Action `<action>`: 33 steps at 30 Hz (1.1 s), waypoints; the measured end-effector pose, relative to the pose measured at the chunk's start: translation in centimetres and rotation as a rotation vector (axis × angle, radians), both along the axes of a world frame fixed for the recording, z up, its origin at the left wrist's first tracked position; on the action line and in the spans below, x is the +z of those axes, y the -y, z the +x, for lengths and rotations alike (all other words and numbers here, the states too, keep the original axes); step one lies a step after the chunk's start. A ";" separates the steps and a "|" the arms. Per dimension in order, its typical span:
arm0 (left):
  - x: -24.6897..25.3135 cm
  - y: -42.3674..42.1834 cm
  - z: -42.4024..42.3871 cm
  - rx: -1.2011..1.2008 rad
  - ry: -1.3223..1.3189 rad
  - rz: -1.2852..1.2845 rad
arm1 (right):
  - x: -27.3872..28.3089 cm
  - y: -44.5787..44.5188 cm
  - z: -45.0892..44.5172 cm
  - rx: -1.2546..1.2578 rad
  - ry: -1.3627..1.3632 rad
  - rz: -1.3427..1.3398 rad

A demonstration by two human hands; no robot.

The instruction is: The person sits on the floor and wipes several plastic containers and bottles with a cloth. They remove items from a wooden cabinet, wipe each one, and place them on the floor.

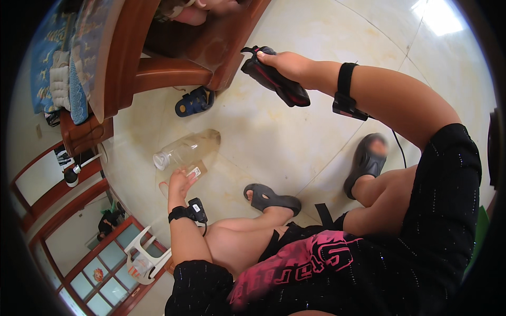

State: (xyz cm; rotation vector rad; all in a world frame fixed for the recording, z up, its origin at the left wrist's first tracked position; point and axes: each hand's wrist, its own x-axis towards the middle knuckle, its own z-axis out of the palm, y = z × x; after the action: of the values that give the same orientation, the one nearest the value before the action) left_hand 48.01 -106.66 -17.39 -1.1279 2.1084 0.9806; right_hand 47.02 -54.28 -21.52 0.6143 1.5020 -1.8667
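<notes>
My left hand (182, 182) is at the left, its fingers around a clear container (202, 168) that bears a small white label. Just beyond it is a tall clear bottle (184, 149), its round mouth towards the lower left. The hand partly hides the clear container. Farther out and to the right, my right hand (282, 65) grips a soft black item with pink trim (274, 79), held above the tiled floor. Its exact kind cannot be told from here. The thumb presses on its upper end, and the rest hangs down towards me.
A brown wooden piece of furniture (170, 75) stands at the upper left, with a blue sandal (195, 102) beside its leg. Part of another person (191, 14) shows behind it. A white plastic chair (148, 256) stands lower left. My feet wear dark grey slippers (272, 199).
</notes>
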 end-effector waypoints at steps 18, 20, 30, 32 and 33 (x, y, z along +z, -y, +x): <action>1.1 -3.3 5.2 -0.176 0.391 -0.393 | 4.5 -11.9 0.8 -0.243 -0.015 -0.194; 2.0 -4.3 4.3 -0.397 0.460 -0.367 | 7.2 -14.9 -0.5 -0.273 -0.128 -0.120; 12.0 -23.5 -8.6 -1.118 -0.005 -0.464 | 16.1 -22.1 0.2 -0.960 -0.208 -0.559; 13.9 -26.9 -10.5 -1.136 -0.020 -0.369 | 16.8 -20.2 0.7 -1.095 -0.207 -0.718; 14.1 -27.7 -11.7 -1.143 -0.018 -0.325 | 17.0 -18.7 0.7 -1.140 -0.196 -0.780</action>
State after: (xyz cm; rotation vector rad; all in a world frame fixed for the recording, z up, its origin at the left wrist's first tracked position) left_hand 36.33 -78.95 -3.33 0.0919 2.4154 0.0973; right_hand 47.76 -35.58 -4.50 0.9969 0.3007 -3.1549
